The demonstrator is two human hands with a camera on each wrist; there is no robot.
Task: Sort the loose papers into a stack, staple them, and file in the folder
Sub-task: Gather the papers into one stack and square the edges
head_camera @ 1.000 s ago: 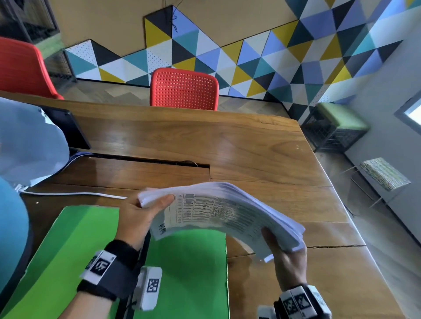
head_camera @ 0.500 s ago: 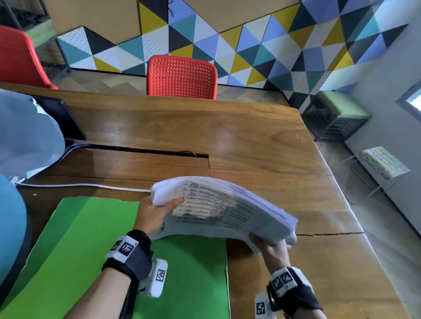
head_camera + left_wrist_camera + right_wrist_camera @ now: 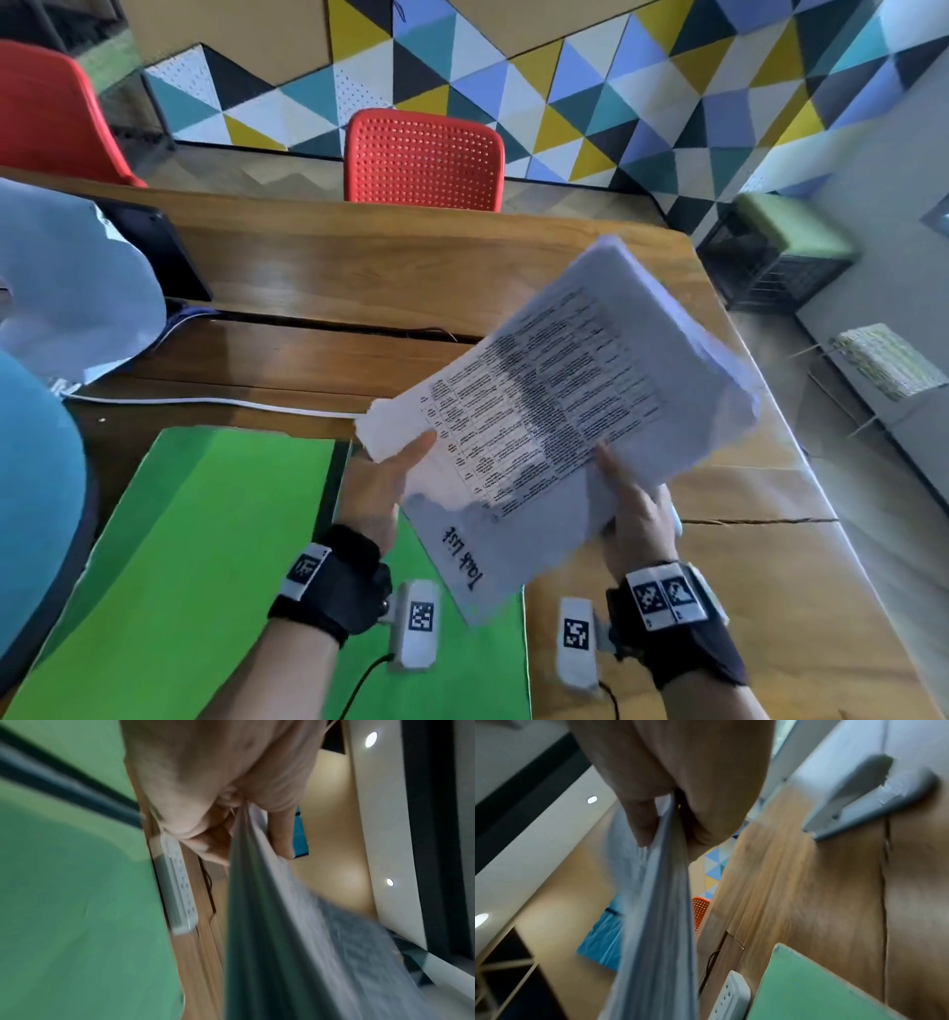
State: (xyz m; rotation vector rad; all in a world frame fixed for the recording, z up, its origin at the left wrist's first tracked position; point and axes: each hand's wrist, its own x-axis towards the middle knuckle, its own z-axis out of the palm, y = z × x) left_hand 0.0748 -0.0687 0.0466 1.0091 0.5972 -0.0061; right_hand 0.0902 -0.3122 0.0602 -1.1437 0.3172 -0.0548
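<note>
I note a matt printed paper stack (image 3: 560, 411), a matt green card folder (image 3: 205, 539) and a glossy wood-grain surface (image 3: 411, 257).

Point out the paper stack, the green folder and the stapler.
paper stack (image 3: 554, 411), head view, on the printed top sheet.
green folder (image 3: 195, 539), head view, on its bare left panel.
stapler (image 3: 870, 799), right wrist view, on its grey body.

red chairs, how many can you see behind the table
2. One red chair stands at the far edge of the table, about the middle. The other red chair is at the far left, cut off by the frame. More may be outside the view.
</note>
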